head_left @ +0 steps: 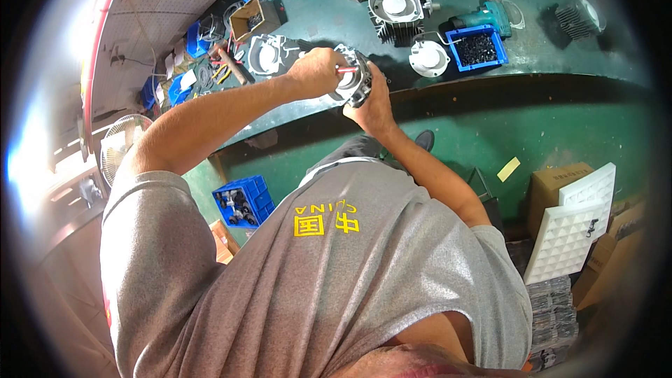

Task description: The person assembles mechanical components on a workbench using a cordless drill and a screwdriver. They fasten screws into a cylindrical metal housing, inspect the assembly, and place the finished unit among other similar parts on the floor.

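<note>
My right hand [376,106] grips a round cast-metal housing [360,84] at the bench's front edge, fingers round its outer side. My left hand [318,71] is closed in a fist over the housing's left side. From that fist a thin red stick-like tool [346,69] points at the housing; its exact kind does not show. Left of my hands a similar silver casting [267,54] lies on the bench. To the right is a flat round metal cover [428,58], and behind it stands a finned metal cylinder body [396,10].
On the green bench [336,0] are a blue bin of dark screws [477,49], a teal power drill [493,17], another finned part [581,17], a cardboard box [253,19] and a hammer [231,63]. A blue crate [243,201], a fan [122,143] and white foam panels [570,231] stand below.
</note>
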